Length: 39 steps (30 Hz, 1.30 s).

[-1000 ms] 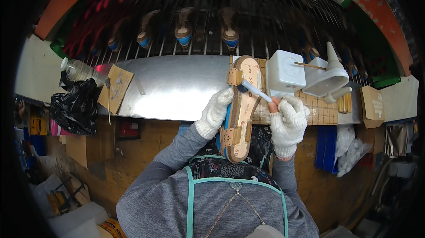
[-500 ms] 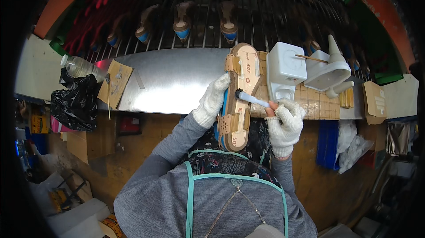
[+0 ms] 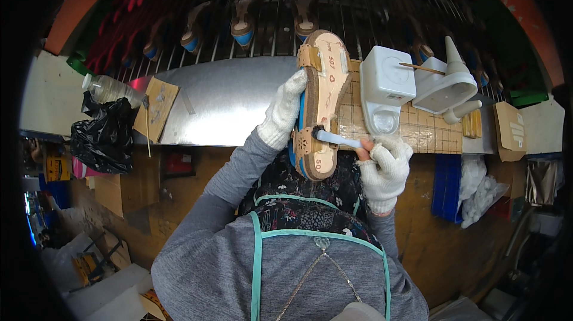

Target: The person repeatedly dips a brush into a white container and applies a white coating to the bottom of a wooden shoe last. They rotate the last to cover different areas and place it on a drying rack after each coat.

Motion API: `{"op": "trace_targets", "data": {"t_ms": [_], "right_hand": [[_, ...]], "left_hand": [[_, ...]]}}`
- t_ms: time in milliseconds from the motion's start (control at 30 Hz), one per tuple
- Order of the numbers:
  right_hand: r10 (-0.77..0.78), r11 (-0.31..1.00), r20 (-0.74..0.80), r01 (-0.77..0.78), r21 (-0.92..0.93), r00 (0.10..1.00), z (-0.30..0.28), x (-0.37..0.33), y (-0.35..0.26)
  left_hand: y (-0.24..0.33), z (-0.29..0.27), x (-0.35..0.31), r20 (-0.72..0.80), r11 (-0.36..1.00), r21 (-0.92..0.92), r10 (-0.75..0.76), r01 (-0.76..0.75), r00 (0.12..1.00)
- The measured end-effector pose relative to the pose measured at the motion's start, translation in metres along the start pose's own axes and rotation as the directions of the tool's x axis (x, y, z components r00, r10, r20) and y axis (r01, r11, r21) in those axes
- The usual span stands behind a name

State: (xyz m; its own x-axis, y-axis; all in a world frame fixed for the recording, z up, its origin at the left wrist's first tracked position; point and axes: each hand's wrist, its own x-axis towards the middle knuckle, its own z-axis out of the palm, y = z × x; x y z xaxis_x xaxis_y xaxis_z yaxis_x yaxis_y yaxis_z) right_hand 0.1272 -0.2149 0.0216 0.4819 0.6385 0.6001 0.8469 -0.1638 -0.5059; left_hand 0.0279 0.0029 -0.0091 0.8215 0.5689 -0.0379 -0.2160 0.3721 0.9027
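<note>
My left hand (image 3: 283, 111), in a white knit glove, is closed around the left side of a sandal (image 3: 328, 79). The sandal is held sole up over the bench edge, its pale underside facing me. Tan straps are folded onto the sole, and a blue part shows along its left side. In my right hand (image 3: 387, 169), gloved with bare fingertips, is a small brush (image 3: 341, 139) with a pale handle. Its dark bristles touch the sole's left edge beside the nearer strap (image 3: 305, 143).
White dispenser-like containers (image 3: 387, 76) stand on a taped cardboard sheet (image 3: 430, 136) at right. A thin stick lies across them. On the left are a black plastic bag (image 3: 104, 139), a clear bottle (image 3: 107, 87) and a cardboard piece (image 3: 160, 106). Behind the bench, a rod rack (image 3: 268, 34) carries several shoes.
The sandal has shifted farther away from me with my left hand. The brush tip has moved along the sole from its middle toward the nearer strap. The view has tilted slightly.
</note>
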Motion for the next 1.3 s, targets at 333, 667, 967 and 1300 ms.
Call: {"op": "trace_targets", "data": {"t_ms": [333, 667, 967, 1300], "right_hand": [[-0.174, 0.984, -0.015, 0.175, 0.040, 0.985, -0.006, 0.000, 0.006], [0.028, 0.999, 0.040, -0.029, 0.035, 0.999, 0.008, 0.019, 0.004], [0.085, 0.990, 0.240, -0.110, 0.092, 0.967, 0.002, 0.000, -0.014], [-0.135, 0.989, 0.084, 0.128, 0.080, 0.987, 0.006, 0.000, -0.021]], "left_hand": [[0.006, 0.002, 0.005, -0.032, 0.999, -0.024, 0.024, -0.025, 0.999], [0.002, -0.012, 0.008, -0.020, 0.971, -0.188, 0.143, -0.145, 0.989], [0.009, -0.045, -0.005, -0.144, 0.982, -0.016, 0.183, -0.187, 0.972], [0.015, -0.039, -0.004, -0.153, 0.977, -0.119, 0.157, -0.176, 0.976]]}}
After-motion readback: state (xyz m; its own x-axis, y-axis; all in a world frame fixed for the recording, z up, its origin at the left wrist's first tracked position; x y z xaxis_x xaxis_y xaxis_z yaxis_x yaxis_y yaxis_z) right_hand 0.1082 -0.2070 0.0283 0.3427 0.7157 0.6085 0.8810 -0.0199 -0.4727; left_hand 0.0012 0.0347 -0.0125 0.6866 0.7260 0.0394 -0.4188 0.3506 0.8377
